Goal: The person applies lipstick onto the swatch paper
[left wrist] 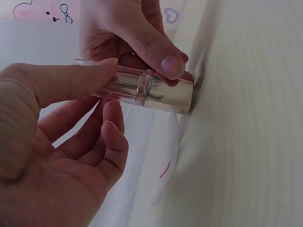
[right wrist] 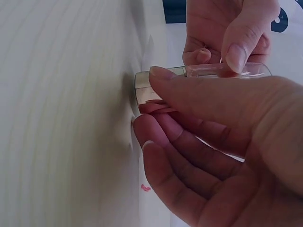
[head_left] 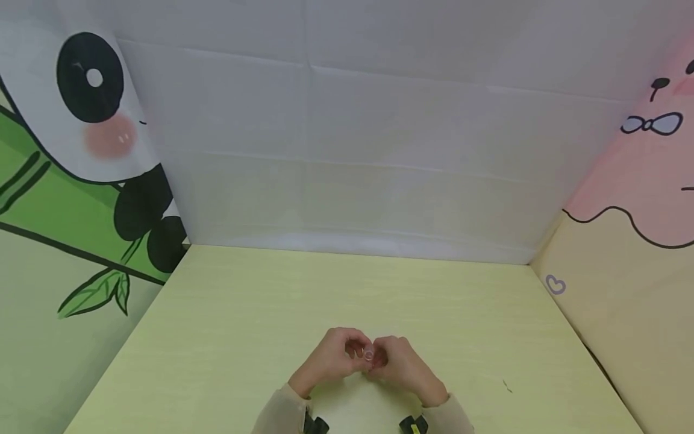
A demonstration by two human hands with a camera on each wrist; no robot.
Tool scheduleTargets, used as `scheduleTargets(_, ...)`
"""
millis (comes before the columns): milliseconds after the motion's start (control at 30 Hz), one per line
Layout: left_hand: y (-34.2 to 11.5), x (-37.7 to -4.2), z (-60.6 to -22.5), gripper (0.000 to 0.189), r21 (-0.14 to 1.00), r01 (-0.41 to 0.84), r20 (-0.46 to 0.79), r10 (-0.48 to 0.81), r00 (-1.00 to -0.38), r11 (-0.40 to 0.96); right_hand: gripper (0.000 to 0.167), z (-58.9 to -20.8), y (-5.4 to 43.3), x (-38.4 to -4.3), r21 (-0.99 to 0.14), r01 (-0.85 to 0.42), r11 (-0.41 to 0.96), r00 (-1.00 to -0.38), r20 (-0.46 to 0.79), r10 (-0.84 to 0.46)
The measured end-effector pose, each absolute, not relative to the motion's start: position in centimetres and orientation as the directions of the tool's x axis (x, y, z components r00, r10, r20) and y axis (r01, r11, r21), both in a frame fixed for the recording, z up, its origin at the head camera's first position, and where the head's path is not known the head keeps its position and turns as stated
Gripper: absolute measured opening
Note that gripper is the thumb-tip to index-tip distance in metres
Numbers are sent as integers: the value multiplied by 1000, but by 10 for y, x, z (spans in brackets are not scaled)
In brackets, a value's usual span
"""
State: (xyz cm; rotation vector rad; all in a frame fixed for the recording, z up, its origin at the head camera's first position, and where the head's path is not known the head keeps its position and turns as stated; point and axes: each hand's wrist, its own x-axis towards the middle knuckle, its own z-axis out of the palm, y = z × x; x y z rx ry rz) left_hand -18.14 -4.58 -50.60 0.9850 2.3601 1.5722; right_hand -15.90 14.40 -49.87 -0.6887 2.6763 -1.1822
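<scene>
A lipstick tube (head_left: pixel 368 352) is held between both hands, close over the table near its front. Its clear cap (left wrist: pixel 129 85) is see-through, and its shiny metallic base (left wrist: pixel 165 98) has a pale gold look. My left hand (head_left: pixel 336 354) pinches the clear cap between thumb and fingers. On the other end, my right hand (head_left: pixel 401 363) grips the metallic base, its thumb lying along the side in the right wrist view. Cap and base meet in one line. The remaining fingers of both hands curl loosely beneath the tube.
The pale yellow table (head_left: pixel 244 301) reaches back to a white sheet wall (head_left: pixel 352 205). A panel with a panda drawing (head_left: pixel 92 144) stands left, and a pink and cream panel (head_left: pixel 623 265) right. A small dark mark (head_left: pixel 507 386) lies right of the hands.
</scene>
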Motion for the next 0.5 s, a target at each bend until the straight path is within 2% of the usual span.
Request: scheduleTargets(500,-44,-179,-505,22,854,464,247,601,-760,235,24,-500,145,-157,-724,-357,590,-880,50,-472)
